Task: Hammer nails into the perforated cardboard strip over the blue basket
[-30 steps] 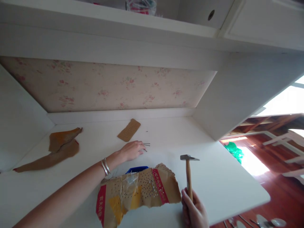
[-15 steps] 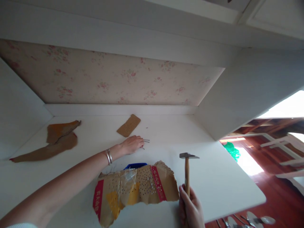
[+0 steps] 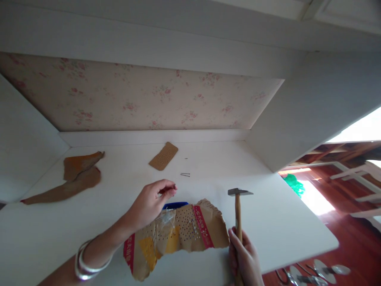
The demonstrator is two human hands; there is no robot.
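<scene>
My right hand (image 3: 244,260) grips the wooden handle of a small hammer (image 3: 238,206), which stands upright with its steel head at the top, near the front edge of the white desk (image 3: 268,222). My left hand (image 3: 150,202) hovers above the desk with thumb and forefinger pinched together; a thin nail seems to sit between them, but it is too small to be sure. Just below this hand lies a torn piece of perforated brown cardboard (image 3: 178,234) with red stripes and yellow patches. Two thin nails (image 3: 185,174) lie on the desk beyond the hand.
A small perforated cardboard strip (image 3: 163,155) lies near the back wall. Torn brown scraps (image 3: 74,176) rest at the left. A blue object (image 3: 175,205) peeks from behind the torn cardboard. White side panels enclose the desk. At the right are a red wooden floor and metal spoons (image 3: 321,272).
My left hand has drawn back from the nails on the desk toward me and lifted, its fingers now pinched. The hammer in my right hand has barely moved.
</scene>
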